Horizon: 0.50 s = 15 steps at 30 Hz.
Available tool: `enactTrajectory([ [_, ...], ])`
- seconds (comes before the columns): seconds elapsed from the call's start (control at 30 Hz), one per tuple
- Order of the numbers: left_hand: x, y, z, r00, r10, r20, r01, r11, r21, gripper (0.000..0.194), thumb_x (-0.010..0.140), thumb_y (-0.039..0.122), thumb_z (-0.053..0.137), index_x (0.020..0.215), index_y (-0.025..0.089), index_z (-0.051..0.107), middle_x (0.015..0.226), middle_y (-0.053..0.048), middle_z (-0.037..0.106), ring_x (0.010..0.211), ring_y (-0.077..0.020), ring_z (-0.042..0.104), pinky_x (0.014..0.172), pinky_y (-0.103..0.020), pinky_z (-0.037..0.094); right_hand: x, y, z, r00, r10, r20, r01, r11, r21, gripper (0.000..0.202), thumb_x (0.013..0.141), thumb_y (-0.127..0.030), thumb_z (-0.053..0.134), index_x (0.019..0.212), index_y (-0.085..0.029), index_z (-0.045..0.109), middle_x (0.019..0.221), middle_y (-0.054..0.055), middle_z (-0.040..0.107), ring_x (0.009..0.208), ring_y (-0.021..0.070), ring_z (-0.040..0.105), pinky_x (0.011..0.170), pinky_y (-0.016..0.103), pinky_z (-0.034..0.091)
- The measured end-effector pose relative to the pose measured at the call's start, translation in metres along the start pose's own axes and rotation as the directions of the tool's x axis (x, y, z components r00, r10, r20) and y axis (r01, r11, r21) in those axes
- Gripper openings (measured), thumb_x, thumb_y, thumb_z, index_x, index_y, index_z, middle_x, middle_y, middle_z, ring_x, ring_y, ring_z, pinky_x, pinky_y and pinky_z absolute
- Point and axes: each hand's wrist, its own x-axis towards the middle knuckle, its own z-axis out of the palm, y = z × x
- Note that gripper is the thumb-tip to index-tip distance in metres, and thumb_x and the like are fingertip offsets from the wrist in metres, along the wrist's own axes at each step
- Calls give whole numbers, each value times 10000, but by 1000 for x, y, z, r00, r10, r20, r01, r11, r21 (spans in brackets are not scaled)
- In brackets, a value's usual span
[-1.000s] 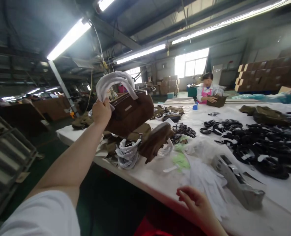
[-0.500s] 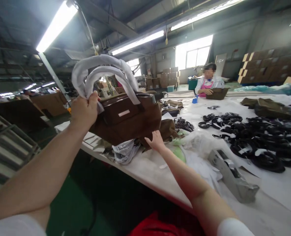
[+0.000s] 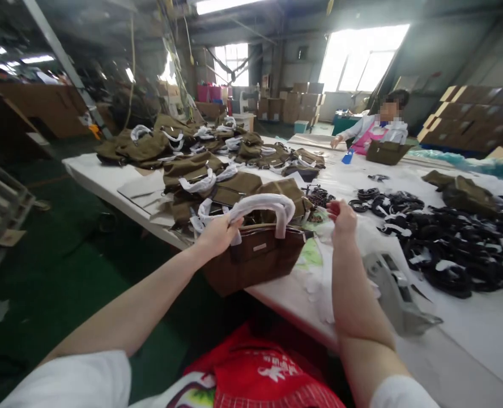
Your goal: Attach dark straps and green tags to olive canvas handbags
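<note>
My left hand (image 3: pixel 218 236) is closed around the white-wrapped handle of a brown handbag (image 3: pixel 255 266). The bag hangs upright at the table's edge, its zip along the top and a small pale plate on its front. Off to the right of the bag, my right hand (image 3: pixel 344 219) is raised over the table with fingers loosely bent and apart; I see nothing in it. Just beyond its fingertips is a small heap of dark chains (image 3: pixel 318 195). Behind the bag lie several more brown bags (image 3: pixel 234 187) with wrapped handles.
A grey tape dispenser (image 3: pixel 393 294) stands on the white table (image 3: pixel 459 351) at the right, before a pile of black straps (image 3: pixel 442 243). Across the table a person in a pink apron (image 3: pixel 368 137) sits by a brown bag (image 3: pixel 386 152). Stacked cartons (image 3: pixel 468 119) stand behind.
The handbag has come down and to the right in my left hand, from higher up. My right hand has moved away from beneath the bag, up and to the right. The view has shifted.
</note>
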Motion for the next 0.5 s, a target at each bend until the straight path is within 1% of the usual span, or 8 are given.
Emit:
enactTrajectory([
  [0.07,-2,-4,8,992,50,112,-46,998,-36,299,812,500,586,863,217,668,785,-72,711,782,-273,656,708,-327,456,-40,0,-23,989,-124,-79,119,991,-62,322,978,-382,422,848,-163,618,743,-2,610,625,102,546,604,220,467],
  [0.13,-3,-7,10,951,179,253,-147,979,-139,352,701,493,725,931,230,676,843,-63,722,822,-278,655,751,-336,475,-92,-3,-31,951,-302,70,309,937,-164,301,936,-400,498,813,-164,638,722,14,626,632,129,569,617,254,482],
  [0.2,-6,-9,10,852,355,385,-233,915,-329,467,605,448,816,1005,246,682,955,-48,728,894,-272,650,815,-334,487,-141,-11,-27,868,-426,255,486,833,-265,241,896,-390,572,928,-168,659,868,67,674,780,189,634,699,317,525],
  [0.27,-11,-11,10,756,478,447,-222,830,-512,500,573,391,847,1026,245,694,1022,-40,720,944,-262,639,858,-324,486,-175,-23,-16,746,-596,297,665,649,-369,353,857,-371,630,1150,-175,609,1151,139,639,1057,276,616,872,428,524],
  [0.33,-17,-13,13,703,529,475,-166,772,-614,440,614,376,831,1005,220,703,1017,-46,712,939,-249,634,850,-312,490,-188,-38,-6,615,-687,387,777,444,-447,560,840,-377,653,1341,-192,487,1360,170,530,1268,337,498,1031,531,432],
  [0.37,-20,-14,14,685,545,483,-140,749,-647,417,634,379,821,994,205,703,1007,-51,708,930,-244,632,839,-306,492,-188,-44,-2,570,-672,474,811,365,-458,629,842,-395,653,1399,-204,431,1418,168,488,1327,352,444,1077,561,382],
  [0.43,-25,-17,17,655,570,496,-95,713,-695,404,644,389,820,969,185,696,981,-55,702,901,-233,626,817,-299,494,-182,-55,2,511,-574,639,855,269,-443,683,856,-440,641,1450,-227,379,1471,150,446,1376,354,391,1115,569,343],
  [0.5,-30,-21,20,638,577,510,-24,677,-736,397,621,377,840,929,180,684,932,-44,696,849,-216,617,787,-292,492,-176,-62,1,473,-499,726,879,210,-428,675,860,-466,642,1446,-234,398,1483,141,437,1385,342,383,1125,547,347],
])
